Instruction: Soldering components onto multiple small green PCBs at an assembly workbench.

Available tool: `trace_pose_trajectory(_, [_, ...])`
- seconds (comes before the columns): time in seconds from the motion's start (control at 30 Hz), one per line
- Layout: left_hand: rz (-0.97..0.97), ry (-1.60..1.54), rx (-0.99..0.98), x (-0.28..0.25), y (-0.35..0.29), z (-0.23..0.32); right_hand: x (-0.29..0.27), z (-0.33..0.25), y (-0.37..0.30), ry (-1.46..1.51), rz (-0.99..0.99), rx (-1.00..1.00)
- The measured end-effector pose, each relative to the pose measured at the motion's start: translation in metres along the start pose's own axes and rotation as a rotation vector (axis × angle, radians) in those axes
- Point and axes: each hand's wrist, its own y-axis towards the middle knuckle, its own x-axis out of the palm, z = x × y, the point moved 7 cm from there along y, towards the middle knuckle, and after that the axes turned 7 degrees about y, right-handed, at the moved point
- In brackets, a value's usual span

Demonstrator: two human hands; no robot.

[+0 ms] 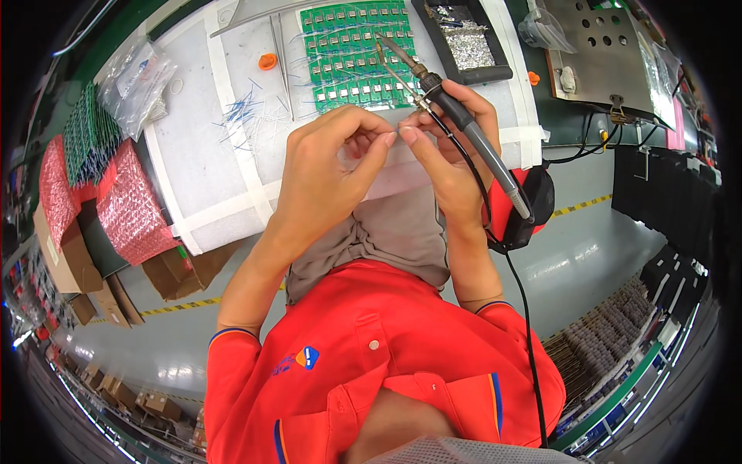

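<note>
My left hand (pixel 321 170) is closed in a pinch near the table's front edge. Its fingertips almost meet those of my right hand (pixel 456 174), and a tiny thin piece between them, maybe a wire end, is too small to make out. A grey and black soldering iron (pixel 485 147) rests in my right hand, with a thin metal tube alongside pointing up and left. Its tip lies over a panel of small green circuit boards (pixel 357 93), set in rows with blue wires across them. Loose blue and white wires (pixel 246 120) lie scattered left of the panel.
Tweezers (pixel 280 69) and an orange cap-like piece (pixel 267 61) lie beside the panel. A black tray (pixel 498 73) of silvery bits stands at the back right, near a metal box (pixel 599 46). Pink bubble wrap (pixel 133 205) and green boards (pixel 86 139) crowd the left edge.
</note>
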Motion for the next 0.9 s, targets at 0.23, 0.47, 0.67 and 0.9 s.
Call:
trace_pose_trajectory(0.23, [-0.019, 0.029, -0.009, 0.003, -0.001, -0.003, 0.004, 0.000, 0.000, 0.052, -0.022, -0.015])
trace_pose_trajectory(0.47, [-0.033, -0.003, -0.001, 0.007, -0.002, -0.005, 0.002, 0.000, 0.001, 0.051, -0.015, -0.016])
trace_pose_trajectory(0.67, [-0.026, -0.026, 0.003, 0.007, 0.002, -0.002, -0.002, -0.002, -0.001, 0.057, 0.008, -0.001])
trace_pose_trajectory(0.9, [0.038, 0.263, 0.263, 0.002, 0.019, 0.015, -0.044, -0.015, -0.001, -0.224, 0.275, -0.134])
